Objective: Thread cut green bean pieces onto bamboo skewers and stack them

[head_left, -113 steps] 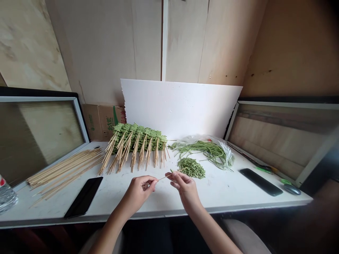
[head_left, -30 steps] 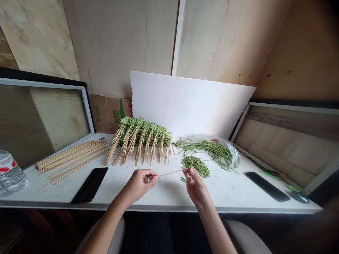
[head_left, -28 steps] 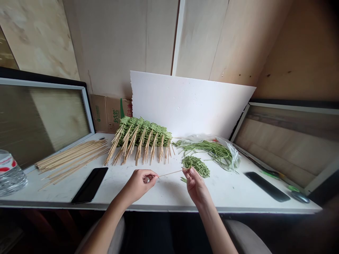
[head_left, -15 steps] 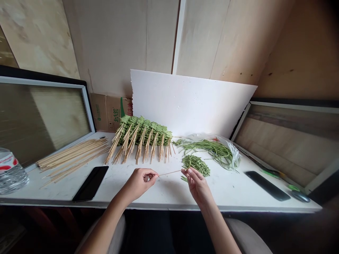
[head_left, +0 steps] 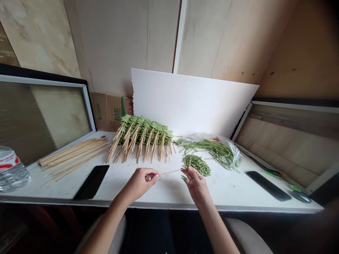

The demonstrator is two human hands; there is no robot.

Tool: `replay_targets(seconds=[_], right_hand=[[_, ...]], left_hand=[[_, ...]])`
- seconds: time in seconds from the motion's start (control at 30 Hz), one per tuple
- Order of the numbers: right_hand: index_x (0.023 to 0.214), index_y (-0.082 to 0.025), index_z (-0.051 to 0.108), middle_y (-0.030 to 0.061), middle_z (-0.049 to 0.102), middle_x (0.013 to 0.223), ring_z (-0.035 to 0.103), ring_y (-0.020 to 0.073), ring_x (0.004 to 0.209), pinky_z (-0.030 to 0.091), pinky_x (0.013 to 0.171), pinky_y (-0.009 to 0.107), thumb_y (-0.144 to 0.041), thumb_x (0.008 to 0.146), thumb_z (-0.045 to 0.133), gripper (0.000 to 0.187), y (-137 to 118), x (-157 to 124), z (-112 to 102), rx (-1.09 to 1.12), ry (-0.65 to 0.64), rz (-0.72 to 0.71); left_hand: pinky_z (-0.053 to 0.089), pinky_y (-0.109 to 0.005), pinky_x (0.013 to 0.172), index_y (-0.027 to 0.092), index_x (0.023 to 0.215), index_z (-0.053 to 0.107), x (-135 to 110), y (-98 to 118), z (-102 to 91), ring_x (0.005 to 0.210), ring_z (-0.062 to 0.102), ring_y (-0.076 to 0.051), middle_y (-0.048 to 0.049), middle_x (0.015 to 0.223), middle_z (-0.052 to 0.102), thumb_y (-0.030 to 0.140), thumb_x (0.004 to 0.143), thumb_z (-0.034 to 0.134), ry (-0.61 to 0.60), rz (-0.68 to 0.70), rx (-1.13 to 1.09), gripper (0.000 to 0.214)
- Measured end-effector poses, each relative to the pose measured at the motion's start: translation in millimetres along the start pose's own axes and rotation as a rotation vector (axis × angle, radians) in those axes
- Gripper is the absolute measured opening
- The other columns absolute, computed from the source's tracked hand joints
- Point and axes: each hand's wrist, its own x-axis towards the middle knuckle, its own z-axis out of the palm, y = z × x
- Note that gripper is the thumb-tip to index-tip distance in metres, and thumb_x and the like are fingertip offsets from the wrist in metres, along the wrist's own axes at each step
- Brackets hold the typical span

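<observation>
A thin bamboo skewer (head_left: 171,172) spans the gap between my two hands above the table's front. My left hand (head_left: 143,181) pinches its left end between thumb and fingertips. The right end runs to the closed fingertips of my right hand (head_left: 196,183); whether a bean piece is also in them I cannot make out. Just beyond the right hand lies a heap of cut green bean pieces (head_left: 197,164), partly covered by the fingers. Further back on the left, skewers threaded with bean pieces (head_left: 145,128) are stacked, their bare sticks (head_left: 140,148) pointing toward me.
Loose skewers (head_left: 74,151) lie at left, near a black phone (head_left: 91,181) and a plastic water bottle (head_left: 12,169). Long beans (head_left: 212,148) rest in a clear bag at back right. A dark flat object (head_left: 268,185) lies at right. A white board (head_left: 190,102) stands behind.
The view shifts very slightly. Both hands keep nearly the same pose with the skewer between them; my right fingers and thumb have moved only a little.
</observation>
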Motion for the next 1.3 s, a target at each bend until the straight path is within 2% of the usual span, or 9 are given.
replay_targets(seconds=[0.23,0.53,0.73,0.83,0.97,1.03,1.17,1.23,1.3], right_hand=[[0.085,-0.023,0.078,0.0104,0.076,0.099,0.066,0.0312,0.113,0.052,0.067,0.029,-0.041,0.071,0.086,0.025,15,-10,13,-0.137,-0.059,-0.010],[0.082,-0.018,0.080,0.0098,0.076,0.092,0.067,0.0266,0.096,0.056,0.067,0.030,-0.041,0.068,0.089,0.028,23,-12,20,-0.257,-0.137,0.015],[0.081,-0.018,0.080,0.0090,0.075,0.089,0.068,0.0251,0.090,0.057,0.067,0.031,-0.043,0.070,0.088,0.028,24,-12,19,-0.331,-0.200,0.011],[0.086,-0.019,0.080,0.0089,0.076,0.091,0.069,0.0253,0.092,0.057,0.069,0.032,-0.044,0.072,0.086,0.029,14,-11,17,-0.397,-0.274,0.036],[0.101,-0.022,0.080,0.0104,0.073,0.121,0.067,0.0280,0.105,0.057,0.071,0.032,-0.047,0.077,0.081,0.035,-20,1,4,-0.564,-0.349,0.016],[0.108,-0.023,0.079,0.0111,0.076,0.113,0.068,0.0293,0.101,0.055,0.064,0.033,-0.050,0.079,0.077,0.039,-37,12,-7,-0.697,-0.293,-0.042],[0.078,-0.025,0.082,0.0095,0.076,0.081,0.065,0.0274,0.075,0.050,0.067,0.040,-0.045,0.074,0.079,0.020,-47,29,-30,-1.076,-0.210,-0.297],[0.061,-0.026,0.078,0.0088,0.071,0.070,0.060,0.0270,0.070,0.046,0.067,0.040,-0.042,0.070,0.081,0.018,-41,30,-36,-1.144,-0.203,-0.356],[0.056,-0.026,0.075,0.0090,0.069,0.067,0.059,0.0288,0.074,0.044,0.068,0.039,-0.039,0.065,0.084,0.018,-34,28,-38,-1.133,-0.186,-0.364]], left_hand=[[0.052,-0.027,0.077,0.021,0.096,0.079,-1,6,4.9,0.086,0.070,-0.020,-0.0050,0.094,0.079,0.035,0.093,0.061,-0.013,-0.001,-0.014,0.023],[0.045,-0.026,0.068,0.018,0.092,0.076,-2,11,4.5,0.072,0.061,-0.017,-0.0031,0.077,0.071,0.038,0.097,0.054,-0.070,0.017,0.012,0.031],[0.043,-0.026,0.066,0.019,0.094,0.075,-3,13,8.5,0.071,0.059,-0.017,-0.0030,0.076,0.068,0.040,0.100,0.048,-0.111,0.022,0.044,0.035],[0.043,-0.027,0.066,0.020,0.094,0.074,-3,10,10.8,0.070,0.060,-0.018,-0.0025,0.075,0.067,0.042,0.100,0.048,-0.107,0.012,0.054,0.035],[0.044,-0.026,0.067,0.020,0.095,0.071,-2,5,9.0,0.072,0.062,-0.019,-0.0033,0.077,0.069,0.044,0.099,0.049,-0.043,-0.035,0.046,0.033],[0.044,-0.026,0.067,0.020,0.095,0.070,-1,2,6.9,0.073,0.063,-0.019,-0.0035,0.079,0.069,0.044,0.098,0.049,-0.007,-0.049,0.067,0.033],[0.043,-0.026,0.066,0.022,0.095,0.068,-1,-2,5.2,0.068,0.060,-0.018,-0.0021,0.077,0.068,0.042,0.100,0.045,0.020,-0.052,0.183,0.031],[0.043,-0.026,0.066,0.023,0.096,0.068,-1,-3,5.9,0.071,0.062,-0.019,-0.0027,0.082,0.070,0.041,0.100,0.044,0.020,-0.051,0.220,0.031],[0.044,-0.026,0.067,0.023,0.097,0.069,-1,-4,6.9,0.078,0.065,-0.021,-0.0038,0.087,0.073,0.040,0.100,0.044,0.025,-0.046,0.229,0.030]])
